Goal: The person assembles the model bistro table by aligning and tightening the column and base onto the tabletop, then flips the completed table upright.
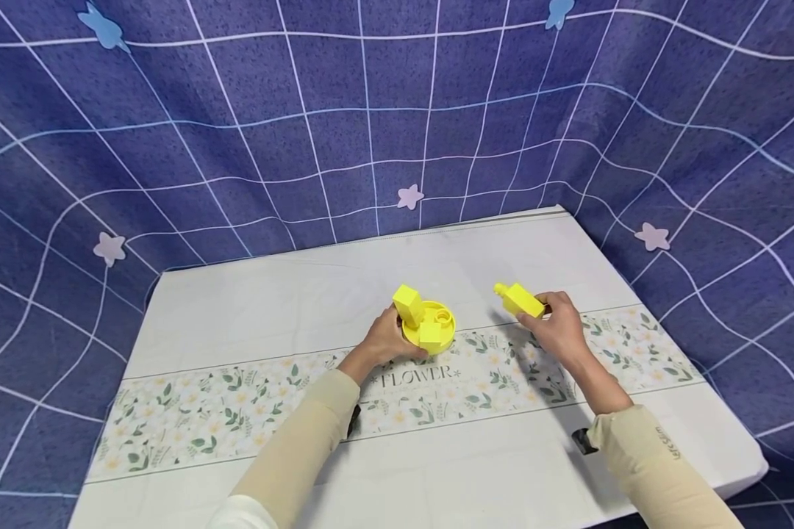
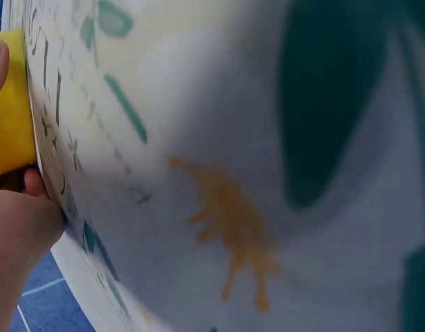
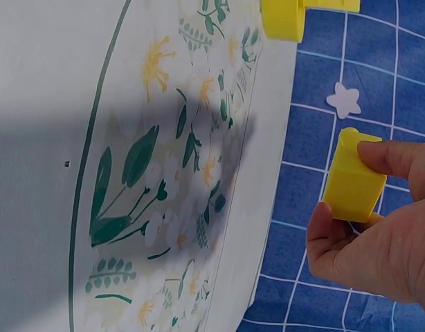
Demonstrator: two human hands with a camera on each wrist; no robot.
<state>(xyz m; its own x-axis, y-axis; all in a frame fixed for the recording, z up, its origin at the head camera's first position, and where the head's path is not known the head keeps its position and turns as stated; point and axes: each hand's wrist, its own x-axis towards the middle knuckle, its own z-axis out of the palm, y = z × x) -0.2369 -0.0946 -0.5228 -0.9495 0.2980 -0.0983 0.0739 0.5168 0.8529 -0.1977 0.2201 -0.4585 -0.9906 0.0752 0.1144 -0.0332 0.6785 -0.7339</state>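
On the table's middle, my left hand (image 1: 385, 339) grips the side of a round yellow tray (image 1: 452, 332). The tray carries a tall yellow rectangular piece (image 1: 408, 306), a lower square piece (image 1: 429, 336) and a small ring (image 1: 442, 317). Off to the right, my right hand (image 1: 564, 327) holds a yellow bottle-shaped piece (image 1: 521, 300) above the table, tilted, its narrow tip pointing left. The right wrist view shows the thumb and fingers pinching this yellow piece (image 3: 354, 180). In the left wrist view, only a yellow side (image 2: 12, 114) and part of the hand appear at the edge.
A white tablecloth (image 1: 271, 308) with a floral band and the word FLOWER covers the table. A blue gridded curtain (image 1: 331, 147) with stars hangs behind and at the sides. A small black object (image 1: 584, 441) is by the right sleeve.
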